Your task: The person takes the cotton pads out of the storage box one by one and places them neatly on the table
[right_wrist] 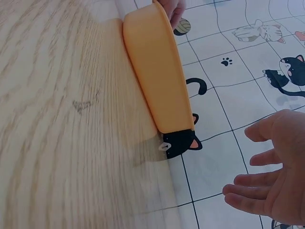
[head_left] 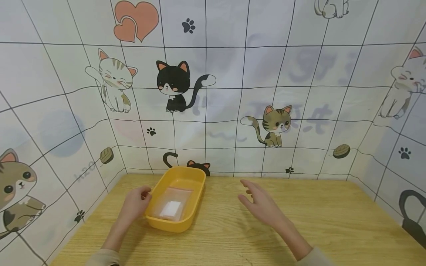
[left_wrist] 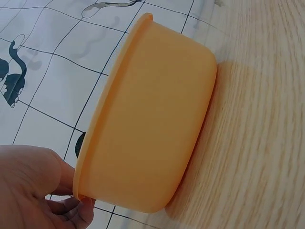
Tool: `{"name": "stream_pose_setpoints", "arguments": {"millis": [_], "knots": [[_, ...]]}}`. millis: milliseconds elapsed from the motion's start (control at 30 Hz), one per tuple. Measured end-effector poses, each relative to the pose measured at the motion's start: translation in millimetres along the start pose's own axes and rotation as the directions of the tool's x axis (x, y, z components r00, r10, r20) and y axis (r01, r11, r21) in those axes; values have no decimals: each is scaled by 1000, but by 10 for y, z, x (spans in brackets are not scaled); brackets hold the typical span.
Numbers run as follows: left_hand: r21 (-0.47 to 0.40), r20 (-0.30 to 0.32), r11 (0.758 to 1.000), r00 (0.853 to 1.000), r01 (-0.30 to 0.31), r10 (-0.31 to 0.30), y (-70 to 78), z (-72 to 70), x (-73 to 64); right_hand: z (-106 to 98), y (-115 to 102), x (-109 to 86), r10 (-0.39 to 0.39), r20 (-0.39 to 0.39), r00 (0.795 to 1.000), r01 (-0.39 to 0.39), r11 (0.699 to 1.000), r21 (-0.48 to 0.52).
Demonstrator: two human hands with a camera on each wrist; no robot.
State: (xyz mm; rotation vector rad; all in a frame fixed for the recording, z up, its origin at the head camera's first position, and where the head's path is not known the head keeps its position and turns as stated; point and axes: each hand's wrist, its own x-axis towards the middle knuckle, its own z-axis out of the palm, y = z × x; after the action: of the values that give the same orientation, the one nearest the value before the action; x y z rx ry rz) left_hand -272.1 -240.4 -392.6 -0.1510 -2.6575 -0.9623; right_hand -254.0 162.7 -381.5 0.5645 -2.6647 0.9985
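A yellow plastic tray [head_left: 166, 225] stands on the wooden table, left of centre in the head view. Inside it lies a clear zip bag [head_left: 182, 195] with a small white rectangular item [head_left: 170, 209] in it. My left hand [head_left: 134, 202] pinches the tray's left rim, fingers curled at its edge; the left wrist view shows this hand [left_wrist: 35, 186] beside the tray's side wall [left_wrist: 147, 114]. To the right of the tray, my right hand [head_left: 263, 205] hovers over the table with fingers loosely extended. Nothing is held by the right hand [right_wrist: 271, 171] in its wrist view.
The light wooden table [head_left: 226, 236] reaches back to a white gridded cloth wall [head_left: 226, 136] printed with cartoon cats. The same cloth rises at the left and right sides. The tray's far end stands near the back wall.
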Motion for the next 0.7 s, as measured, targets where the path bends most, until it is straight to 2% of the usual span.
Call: {"name": "stream_pose_setpoints", "arguments": {"millis": [367, 567, 700], "knots": [[-58, 67, 998, 998, 25, -21, -19, 8, 19, 93, -211, 107, -22, -6, 1000, 22, 986, 166], [-82, 92, 994, 994, 68, -61, -31, -12, 5, 177, -320, 143, -6, 7, 1000, 4, 971, 239], [-85, 91, 994, 994, 67, -60, -34, -38, -17, 210, -384, 158, 15, -2, 1000, -14, 966, 259]]}}
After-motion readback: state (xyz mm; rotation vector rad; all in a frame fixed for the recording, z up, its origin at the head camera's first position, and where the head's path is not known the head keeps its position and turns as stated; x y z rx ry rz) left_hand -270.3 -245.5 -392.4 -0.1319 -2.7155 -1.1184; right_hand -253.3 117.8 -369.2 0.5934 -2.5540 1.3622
